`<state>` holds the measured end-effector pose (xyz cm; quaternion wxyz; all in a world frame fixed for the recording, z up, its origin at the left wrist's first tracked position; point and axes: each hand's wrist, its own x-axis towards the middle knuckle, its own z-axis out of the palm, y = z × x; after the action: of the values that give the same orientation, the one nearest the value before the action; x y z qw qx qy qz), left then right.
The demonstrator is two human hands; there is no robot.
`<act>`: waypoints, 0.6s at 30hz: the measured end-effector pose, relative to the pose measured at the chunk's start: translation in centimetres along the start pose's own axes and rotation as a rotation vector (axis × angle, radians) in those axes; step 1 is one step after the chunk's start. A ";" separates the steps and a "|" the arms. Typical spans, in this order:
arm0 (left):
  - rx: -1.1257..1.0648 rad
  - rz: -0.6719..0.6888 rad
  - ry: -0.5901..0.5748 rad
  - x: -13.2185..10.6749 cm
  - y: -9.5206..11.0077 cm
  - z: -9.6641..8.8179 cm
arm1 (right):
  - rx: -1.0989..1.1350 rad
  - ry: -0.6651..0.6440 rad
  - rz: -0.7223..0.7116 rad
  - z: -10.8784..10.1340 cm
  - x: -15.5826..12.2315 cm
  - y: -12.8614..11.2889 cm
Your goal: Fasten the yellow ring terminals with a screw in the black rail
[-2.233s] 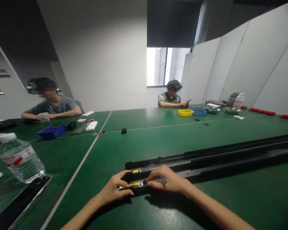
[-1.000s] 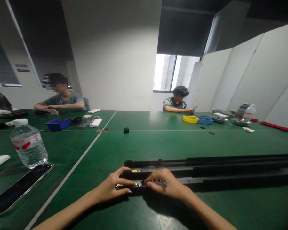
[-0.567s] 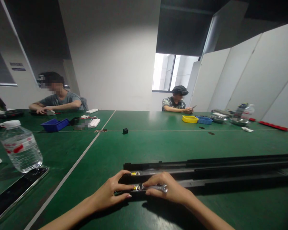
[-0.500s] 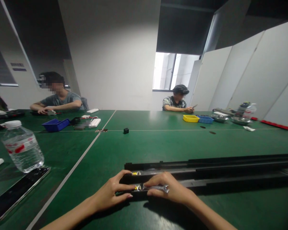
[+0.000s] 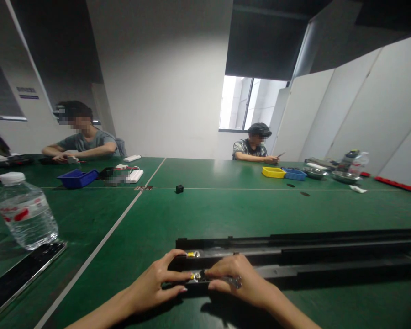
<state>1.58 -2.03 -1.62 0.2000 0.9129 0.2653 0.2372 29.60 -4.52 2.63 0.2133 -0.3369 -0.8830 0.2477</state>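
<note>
Two long black rails lie side by side across the table in front of me, the far rail (image 5: 253,246) and the near rail (image 5: 281,271). My left hand (image 5: 152,281) grips the left end of the near rail between thumb and fingers, one fingertip at a small yellow and silver fitting (image 5: 194,277). Its index finger reaches the far rail, beside a similar fitting (image 5: 192,254). My right hand (image 5: 243,274) is closed on a silver open-end wrench (image 5: 238,281), whose jaw shows by the palm. The wrench's other end is at the near fitting, partly hidden by my fingers.
A water bottle (image 5: 27,212) and a phone (image 5: 23,278) are at left. A small black block (image 5: 179,188) sits mid-table. Farther off are a blue bin (image 5: 78,179), a yellow bin (image 5: 273,172) and metal bowls (image 5: 345,177). Two people (image 5: 84,139) sit across the table.
The view has shifted slightly, so the rails and hands sit a little lower. The visible wrench jaw has turned a little in my right hand. My left hand keeps its place on the rail.
</note>
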 end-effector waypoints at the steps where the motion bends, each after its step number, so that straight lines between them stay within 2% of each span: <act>1: -0.005 -0.002 0.000 0.0 0.0 0.0 | -0.003 0.002 -0.003 0.0 0.0 0.0; 4: -0.023 -0.004 -0.017 0.0 0.1 -0.1 | -0.018 0.010 0.010 0.2 0.0 -0.2; 11: -0.031 -0.028 -0.050 0.1 0.6 -0.5 | -0.095 0.128 0.086 0.9 -0.5 -0.3; 18: -0.028 -0.028 -0.054 0.2 0.7 -0.6 | -0.045 0.125 0.089 0.7 -0.6 -0.1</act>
<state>1.68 -2.35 -0.72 0.2231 0.9122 0.2694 0.2133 29.60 -5.24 2.05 0.2489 -0.3955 -0.8574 0.2156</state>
